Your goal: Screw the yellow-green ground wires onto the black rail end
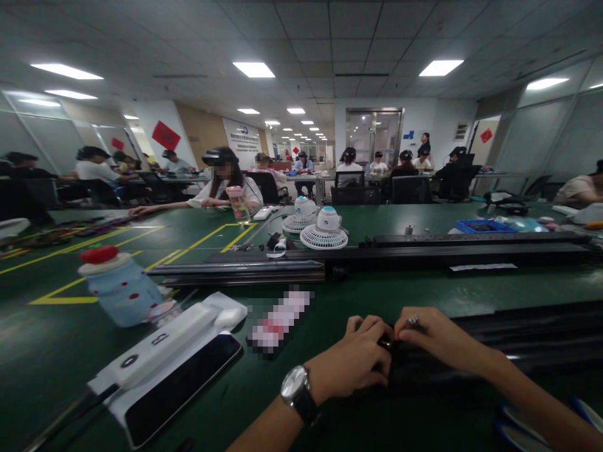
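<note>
My left hand (360, 355), with a silver watch (296, 386) on its wrist, is bent over the left end of a long black strip (527, 326) on the green table. Its fingers are curled around something small and shiny that I cannot make out. My right hand (426, 329), wearing a ring, almost touches it from the right. Its thumb and fingers are pinched together at the same dark end, and what lies between them is hidden.
At the left are a blue bottle (123, 289), a white device (160, 345) and a black phone (183, 389). A pixelated pink item (280, 320) lies mid-table. Beyond are black bars (245, 271) and white fans (325, 229). A person (226, 182) sits across.
</note>
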Tool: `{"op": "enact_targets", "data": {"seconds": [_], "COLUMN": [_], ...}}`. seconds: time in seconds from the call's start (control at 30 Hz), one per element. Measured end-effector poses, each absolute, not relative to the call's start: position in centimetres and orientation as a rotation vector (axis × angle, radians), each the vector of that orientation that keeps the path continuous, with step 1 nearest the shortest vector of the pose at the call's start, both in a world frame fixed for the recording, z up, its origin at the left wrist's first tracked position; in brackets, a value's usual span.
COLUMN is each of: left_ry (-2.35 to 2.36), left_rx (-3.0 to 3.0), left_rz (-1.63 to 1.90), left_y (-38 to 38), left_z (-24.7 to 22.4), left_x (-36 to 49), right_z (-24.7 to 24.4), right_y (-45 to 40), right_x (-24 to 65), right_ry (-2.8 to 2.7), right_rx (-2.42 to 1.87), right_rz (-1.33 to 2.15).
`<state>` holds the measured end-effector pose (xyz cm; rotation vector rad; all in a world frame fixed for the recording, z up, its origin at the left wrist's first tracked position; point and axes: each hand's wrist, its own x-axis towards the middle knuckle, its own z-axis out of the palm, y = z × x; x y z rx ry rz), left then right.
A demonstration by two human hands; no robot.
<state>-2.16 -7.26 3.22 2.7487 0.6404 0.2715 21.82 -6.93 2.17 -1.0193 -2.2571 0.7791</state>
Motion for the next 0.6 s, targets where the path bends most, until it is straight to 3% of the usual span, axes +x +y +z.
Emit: {"op": "enact_targets", "data": {"seconds": [0.6], "left_ry": [0.705], "left_rx": [2.684], "left_rz": [0.361], "left_y": [-7.7], "left_z": [4.4], "left_x": [-3.4], "right_z": [0.1], "right_y": [-6.4], "right_x": [21.5], "right_ry": [-2.216], "right_rx": [-1.031], "right_rz": [0.653]}}
